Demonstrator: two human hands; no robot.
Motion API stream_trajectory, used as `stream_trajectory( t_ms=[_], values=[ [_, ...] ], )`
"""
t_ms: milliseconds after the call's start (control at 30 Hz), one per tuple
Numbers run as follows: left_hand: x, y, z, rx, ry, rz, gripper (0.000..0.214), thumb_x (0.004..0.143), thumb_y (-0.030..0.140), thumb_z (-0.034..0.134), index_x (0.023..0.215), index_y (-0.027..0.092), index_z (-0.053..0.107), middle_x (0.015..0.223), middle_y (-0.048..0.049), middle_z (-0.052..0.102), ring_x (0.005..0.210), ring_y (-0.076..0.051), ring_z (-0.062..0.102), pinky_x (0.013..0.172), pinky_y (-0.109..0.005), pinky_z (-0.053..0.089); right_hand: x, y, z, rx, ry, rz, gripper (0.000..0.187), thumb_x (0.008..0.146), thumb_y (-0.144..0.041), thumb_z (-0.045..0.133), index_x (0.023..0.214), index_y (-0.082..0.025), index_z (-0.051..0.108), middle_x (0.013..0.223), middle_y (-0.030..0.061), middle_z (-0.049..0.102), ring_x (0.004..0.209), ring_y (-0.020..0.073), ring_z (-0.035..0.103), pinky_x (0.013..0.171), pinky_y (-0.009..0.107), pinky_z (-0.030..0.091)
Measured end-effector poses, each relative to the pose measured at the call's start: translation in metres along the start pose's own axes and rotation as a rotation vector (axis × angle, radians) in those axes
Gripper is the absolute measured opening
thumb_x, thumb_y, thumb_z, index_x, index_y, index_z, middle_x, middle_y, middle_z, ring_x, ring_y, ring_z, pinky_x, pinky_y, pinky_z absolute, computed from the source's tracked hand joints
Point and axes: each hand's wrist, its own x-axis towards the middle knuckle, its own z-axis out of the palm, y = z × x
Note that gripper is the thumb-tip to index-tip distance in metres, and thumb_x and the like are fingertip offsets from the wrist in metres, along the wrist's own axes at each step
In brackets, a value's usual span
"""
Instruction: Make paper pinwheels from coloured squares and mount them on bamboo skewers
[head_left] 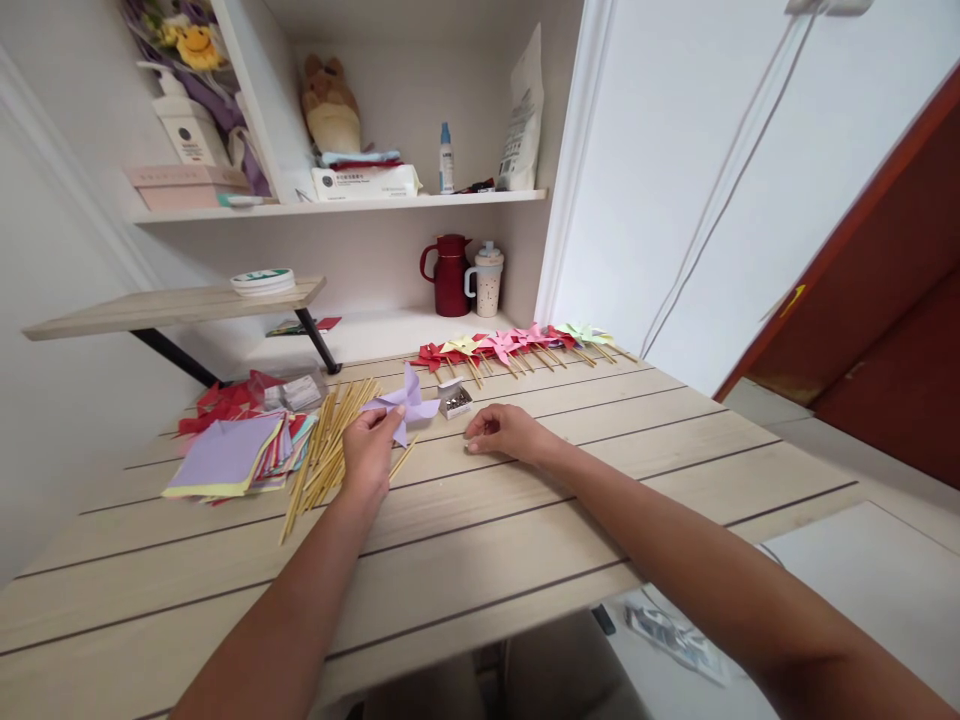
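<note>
My left hand (367, 447) pinches a light purple paper pinwheel (412, 405), its blades folded and spread. A thin stick (403, 460) lies just beside that hand. My right hand (504, 432) hovers low over the table with its fingers curled and the tips close together. Whatever may be between those fingertips is too small to make out. Between the hands, a little farther back, stands a small open box (454, 398) of shiny metal pins. A loose pile of thin wooden sticks (326, 450) lies to the left of my left hand.
Stacked coloured paper squares (225, 455) lie at the left, near red paper (225, 400) and a clear plastic bag (296, 388). Finished pinwheels on sticks (502, 346) line the table's back edge. A raised wooden shelf (180, 305), red jug (451, 275) and cup (487, 280) stand behind.
</note>
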Motion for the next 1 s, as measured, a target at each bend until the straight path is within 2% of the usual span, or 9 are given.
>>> stream_trajectory(
  t_ms=[133, 300, 500, 1000],
  values=[
    [-0.001, 0.001, 0.0004, -0.002, -0.007, -0.009, 0.035, 0.051, 0.038, 0.089, 0.074, 0.015, 0.075, 0.075, -0.0034, 0.072, 0.071, -0.017, 0.063, 0.068, -0.028, 0.048, -0.0008, -0.0047, 0.0027, -0.067, 0.009, 0.062, 0.007, 0.074, -0.024, 0.074, 0.074, -0.017, 0.074, 0.067, 0.0003, 0.068, 0.061, 0.0124, 0.055, 0.056, 0.024, 0.04],
    [-0.0019, 0.0018, -0.0001, 0.001, -0.017, -0.012, 0.035, 0.052, 0.038, 0.09, 0.073, 0.015, 0.074, 0.074, -0.0028, 0.071, 0.07, -0.016, 0.063, 0.066, -0.028, 0.048, 0.0, -0.0062, 0.0006, -0.096, -0.011, 0.104, 0.007, 0.075, -0.022, 0.071, 0.071, -0.017, 0.073, 0.058, -0.0019, 0.063, 0.054, 0.0115, 0.051, 0.052, 0.023, 0.036],
    [0.0016, -0.0021, -0.0011, -0.003, -0.034, -0.032, 0.038, 0.051, 0.038, 0.091, 0.075, 0.015, 0.075, 0.076, -0.0036, 0.072, 0.07, -0.016, 0.064, 0.068, -0.028, 0.048, 0.0008, -0.005, -0.0056, -0.089, -0.103, 0.098, 0.004, 0.07, -0.02, 0.075, 0.068, -0.017, 0.074, 0.062, -0.0002, 0.067, 0.056, 0.0118, 0.054, 0.054, 0.023, 0.039],
    [0.0049, -0.0064, -0.0037, 0.02, -0.066, -0.047, 0.039, 0.053, 0.037, 0.091, 0.08, 0.013, 0.076, 0.076, -0.0041, 0.072, 0.069, -0.015, 0.062, 0.064, -0.027, 0.045, 0.0057, -0.0019, -0.0023, -0.063, -0.081, 0.054, 0.004, 0.067, -0.015, 0.073, 0.069, -0.018, 0.073, 0.065, 0.0002, 0.07, 0.061, 0.0127, 0.059, 0.058, 0.023, 0.043]
  ],
)
